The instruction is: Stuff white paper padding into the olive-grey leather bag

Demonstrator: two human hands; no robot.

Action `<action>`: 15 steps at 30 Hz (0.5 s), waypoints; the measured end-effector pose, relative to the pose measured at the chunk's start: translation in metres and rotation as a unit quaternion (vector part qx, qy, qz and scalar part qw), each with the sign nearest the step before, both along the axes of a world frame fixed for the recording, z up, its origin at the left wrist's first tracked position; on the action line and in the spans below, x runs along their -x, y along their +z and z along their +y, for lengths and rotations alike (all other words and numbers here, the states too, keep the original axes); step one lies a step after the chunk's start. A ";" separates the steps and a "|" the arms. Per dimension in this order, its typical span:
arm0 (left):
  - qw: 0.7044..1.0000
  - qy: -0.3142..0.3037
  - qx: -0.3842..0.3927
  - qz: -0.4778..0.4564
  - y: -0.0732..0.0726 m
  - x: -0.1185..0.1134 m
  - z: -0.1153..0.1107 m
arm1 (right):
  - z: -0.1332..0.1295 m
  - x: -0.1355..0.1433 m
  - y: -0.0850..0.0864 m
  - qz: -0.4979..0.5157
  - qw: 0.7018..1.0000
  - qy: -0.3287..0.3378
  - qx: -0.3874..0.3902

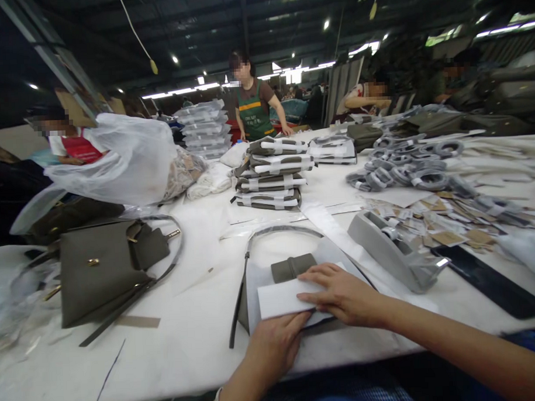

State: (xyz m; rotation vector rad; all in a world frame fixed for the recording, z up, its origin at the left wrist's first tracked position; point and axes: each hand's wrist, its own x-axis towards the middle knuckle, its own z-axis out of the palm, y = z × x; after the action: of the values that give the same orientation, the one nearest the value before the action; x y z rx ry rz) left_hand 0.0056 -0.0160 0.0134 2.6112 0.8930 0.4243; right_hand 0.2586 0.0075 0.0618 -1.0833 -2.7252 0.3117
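A dark olive handbag [242, 304] lies on the table in front of me, with a pale sheet [253, 283] over it. On top are a folded olive piece [291, 268] with a band around it and a white padding strip [277, 298]. My right hand [336, 294] rests on the strip's right part, fingers stretched out and slightly spread. At the strip's near edge, my left hand [276, 343] pinches it, with some fingertips hidden. The bag's thin strap [286, 229] curves out on the far side.
Another olive handbag [101, 270] lies left. Wrapped bags [270, 174] are stacked ahead. To the right are a grey tape dispenser [390, 252], a black flat object [489, 280], tags [448, 223] and wrapped coils [407, 166]. A person in a green apron [258, 110] stands across the table.
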 end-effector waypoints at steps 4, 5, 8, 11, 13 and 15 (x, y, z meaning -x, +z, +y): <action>0.999 -0.017 -0.037 0.003 -0.008 0.002 -0.001 | 0.000 -0.003 -0.015 0.015 1.000 0.007 -0.004; 0.999 -0.021 -0.047 0.003 -0.010 0.002 -0.002 | 0.000 -0.004 -0.018 0.016 1.000 0.011 0.000; 0.997 -0.028 -0.075 0.004 -0.012 0.003 -0.002 | 0.000 -0.004 -0.023 0.016 0.999 0.028 0.020; 0.995 -0.027 -0.091 0.007 -0.011 0.003 0.000 | 0.002 -0.003 -0.024 0.020 0.998 0.049 0.032; 0.995 -0.023 -0.101 0.009 -0.011 0.002 0.000 | 0.005 -0.002 -0.022 0.027 0.997 0.063 0.040; 0.991 -0.025 -0.129 0.000 -0.012 0.001 -0.001 | 0.006 -0.003 -0.022 0.035 0.995 0.072 0.052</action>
State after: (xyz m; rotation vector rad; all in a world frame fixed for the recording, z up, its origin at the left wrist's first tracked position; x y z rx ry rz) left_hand 0.0043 -0.0171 0.0015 2.8602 0.8189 0.5605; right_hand 0.2614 0.0135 0.0399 -0.8822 -2.7562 0.5094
